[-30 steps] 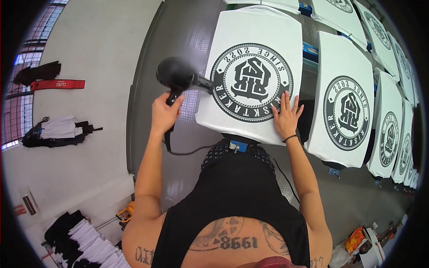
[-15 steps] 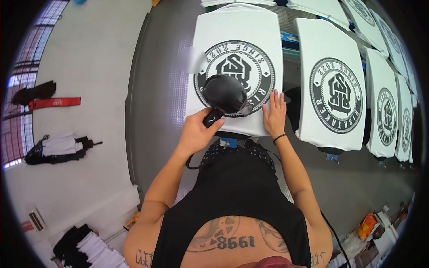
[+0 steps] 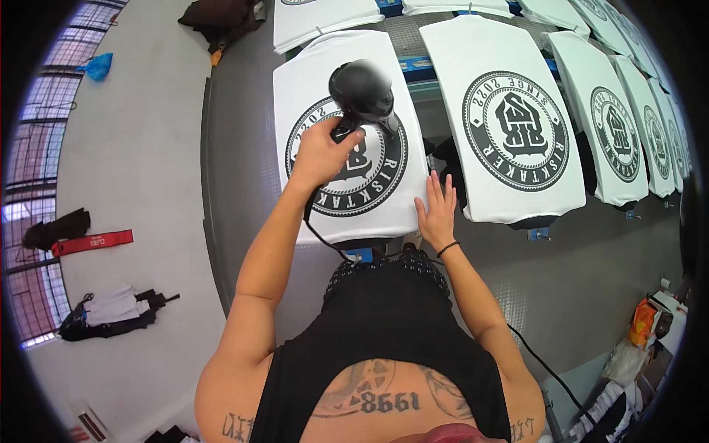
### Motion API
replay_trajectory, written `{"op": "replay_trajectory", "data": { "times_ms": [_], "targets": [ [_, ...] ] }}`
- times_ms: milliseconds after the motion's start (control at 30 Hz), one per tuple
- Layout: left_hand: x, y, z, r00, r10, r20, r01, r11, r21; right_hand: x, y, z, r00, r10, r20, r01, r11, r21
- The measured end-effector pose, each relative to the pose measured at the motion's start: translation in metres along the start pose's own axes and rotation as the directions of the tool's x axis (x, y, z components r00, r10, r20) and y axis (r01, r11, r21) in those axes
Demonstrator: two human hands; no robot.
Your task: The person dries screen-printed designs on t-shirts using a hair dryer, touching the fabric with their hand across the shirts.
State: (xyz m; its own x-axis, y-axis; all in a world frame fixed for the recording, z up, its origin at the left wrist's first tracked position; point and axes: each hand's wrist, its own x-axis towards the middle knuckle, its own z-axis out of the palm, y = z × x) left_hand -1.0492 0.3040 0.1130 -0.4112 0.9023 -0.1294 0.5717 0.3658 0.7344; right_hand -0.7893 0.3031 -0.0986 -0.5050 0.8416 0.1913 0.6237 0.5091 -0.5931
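My left hand [image 3: 323, 153] is closed round the handle of a black hair dryer [image 3: 362, 92]. The dryer is over the upper right of the round black print [image 3: 373, 181] on a white shirt [image 3: 332, 63], which lies flat on a board in front of me. Part of the print is hidden by the dryer and my hand. My right hand [image 3: 439, 214] has its fingers stretched out at the right edge of this shirt, near its lower corner; whether it touches the cloth I cannot tell. It holds nothing.
A second printed white shirt [image 3: 517, 199] lies on a board to the right, with several more beyond. A black cord [image 3: 546, 367] runs at the lower right. At the left are a red strap [image 3: 96, 242] and folded garments [image 3: 114, 308] on the pale floor.
The view has shifted, so the shirts appear further left. The dryer has moved from the shirt's left side to over the print, then further up it. My right hand has come to the shirt's edge.
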Motion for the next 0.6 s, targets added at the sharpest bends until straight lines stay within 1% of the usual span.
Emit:
{"op": "replay_trajectory", "data": {
  "times_ms": [33, 67, 133, 167, 200, 267, 300, 333, 400, 467, 533, 567, 600],
  "targets": [
    [0.000, 0.002, -0.003, 0.998, -0.051, 0.023, 0.052, 0.998, -0.045, 0.001, -0.002, -0.001, 1.000, -0.008, 0.003, 0.008, 1.000, -0.011],
    [-0.002, 0.002, -0.005, 0.999, -0.050, 0.022, 0.051, 0.998, -0.044, 0.003, -0.004, -0.001, 1.000, -0.009, 0.000, 0.009, 1.000, -0.011],
    [-0.009, 0.002, -0.007, 0.998, -0.053, -0.035, 0.053, 0.999, 0.004, 0.010, -0.009, 0.001, 0.998, -0.057, 0.018, 0.058, 0.997, -0.058],
    [-0.010, 0.001, -0.010, 0.995, -0.095, -0.018, 0.095, 0.995, 0.003, 0.017, -0.012, 0.004, 0.996, -0.085, 0.002, 0.085, 0.994, -0.065],
    [-0.012, -0.004, -0.010, 0.994, -0.104, -0.027, 0.104, 0.995, -0.001, 0.025, -0.014, 0.008, 0.995, -0.096, 0.011, 0.096, 0.993, -0.063],
    [-0.020, -0.013, -0.011, 0.996, -0.057, -0.063, 0.050, 0.992, -0.117, 0.044, -0.021, 0.014, 0.986, -0.166, 0.033, 0.168, 0.981, -0.094],
    [-0.027, -0.014, -0.015, 0.992, -0.088, -0.096, 0.087, 0.996, -0.010, 0.053, -0.023, 0.020, 0.982, -0.189, 0.023, 0.190, 0.977, -0.091],
    [-0.036, -0.015, -0.019, 0.990, -0.097, -0.104, 0.096, 0.995, -0.010, 0.061, -0.025, 0.024, 0.980, -0.197, 0.029, 0.199, 0.976, -0.085],
    [-0.053, -0.019, -0.028, 0.987, -0.118, -0.108, 0.120, 0.993, 0.013, 0.076, -0.028, 0.031, 0.971, -0.238, 0.024, 0.239, 0.961, -0.141],
    [-0.070, -0.024, -0.034, 0.984, -0.133, -0.115, 0.135, 0.991, 0.010, 0.083, -0.026, 0.036, 0.970, -0.240, 0.050, 0.245, 0.957, -0.158],
    [-0.082, -0.033, -0.038, 0.975, -0.171, -0.144, 0.170, 0.985, -0.024, 0.087, -0.021, 0.038, 0.955, -0.254, 0.155, 0.288, 0.922, -0.260],
    [-0.088, -0.036, -0.037, 0.976, -0.149, -0.161, 0.146, 0.989, -0.036, 0.087, -0.019, 0.038, 0.949, -0.260, 0.178, 0.301, 0.917, -0.261],
    [-0.094, -0.037, -0.039, 0.972, -0.169, -0.164, 0.164, 0.985, -0.045, 0.087, -0.017, 0.039, 0.943, -0.267, 0.197, 0.312, 0.915, -0.256]
  ]
}}
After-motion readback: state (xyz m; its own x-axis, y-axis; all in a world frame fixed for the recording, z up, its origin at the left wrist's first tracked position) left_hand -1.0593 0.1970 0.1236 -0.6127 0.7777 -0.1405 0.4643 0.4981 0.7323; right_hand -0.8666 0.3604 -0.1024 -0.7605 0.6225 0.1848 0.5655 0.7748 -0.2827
